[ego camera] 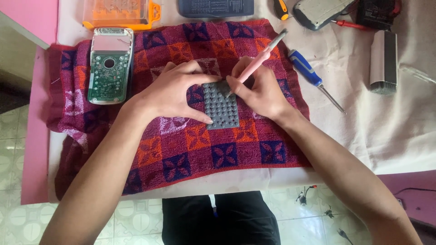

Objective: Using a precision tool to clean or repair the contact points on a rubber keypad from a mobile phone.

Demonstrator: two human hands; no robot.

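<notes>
A grey rubber keypad mat (pixel 221 107) with rows of small bumps lies on a red and purple patterned towel (pixel 181 145). My left hand (pixel 170 93) rests on the towel and pins the mat's left edge with thumb and fingers. My right hand (pixel 260 90) grips a pink pen-shaped tool (pixel 260 60) like a pencil, its tip touching the upper part of the mat. An opened device (pixel 109 65) with a bare green circuit board lies on the towel at the far left.
A blue-handled screwdriver (pixel 311 75) lies right of the towel on a white cloth. An orange bit case (pixel 120 12), a dark flat case (pixel 215 7), a grey device (pixel 318 12) and a silver box (pixel 383 61) stand at the back.
</notes>
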